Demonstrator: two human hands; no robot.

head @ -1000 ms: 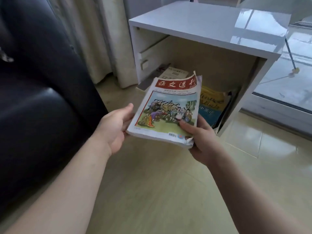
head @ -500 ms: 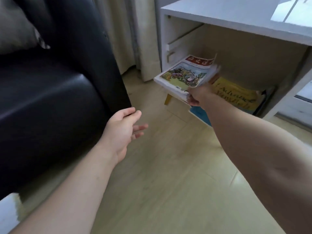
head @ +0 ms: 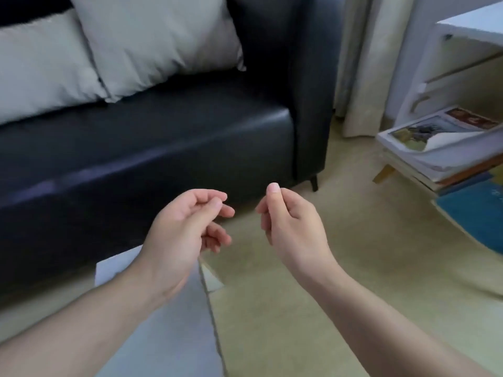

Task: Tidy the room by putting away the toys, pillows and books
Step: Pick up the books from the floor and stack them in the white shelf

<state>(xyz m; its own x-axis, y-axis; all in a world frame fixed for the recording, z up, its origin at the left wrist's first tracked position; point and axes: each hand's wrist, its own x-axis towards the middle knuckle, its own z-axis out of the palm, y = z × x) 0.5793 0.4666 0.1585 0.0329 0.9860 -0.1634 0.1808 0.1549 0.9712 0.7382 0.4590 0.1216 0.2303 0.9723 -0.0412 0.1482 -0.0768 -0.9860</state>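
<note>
Both hands empty. Left hand [head: 185,227] and right hand [head: 291,221] hang side by side, apart, low over the beige floor [head: 340,281] in front of the black leather sofa [head: 136,148]. Fingers [head: 217,208] of both are loosely curled and hold nothing; the right thumb rests on its index finger.

Task things in view:
- large grey fabric pillow [head: 158,42] stands on the sofa seat, leaning on the backrest, tilted, with its lower edge rising to the right
- second grey pillow [head: 40,74] is just left of it, touching and partly tucked under it
- stack of magazines and books [head: 441,153] sits at far right in the open bay under the white glossy desk [head: 468,25]; the top magazine's cover corner is curled up
- blue-covered book [head: 476,213] lies flat on the floor just below the stack, sticking out and cut by the frame edge

Key relation: the pillows lie up and left of the hands, across the seat, so the left hand is nearer. The books lie to the right, so the right hand is nearer. Probably the blue book is next, since it seems not yet stacked, but that is a guess.

Around: cream curtain [head: 362,63] between sofa arm and desk. A pale flat sheet or panel [head: 168,322] lies under the left forearm; cannot tell what it is. Nothing stands between hands and pillows. The sofa arm lies left of the line from the right hand to the books.
</note>
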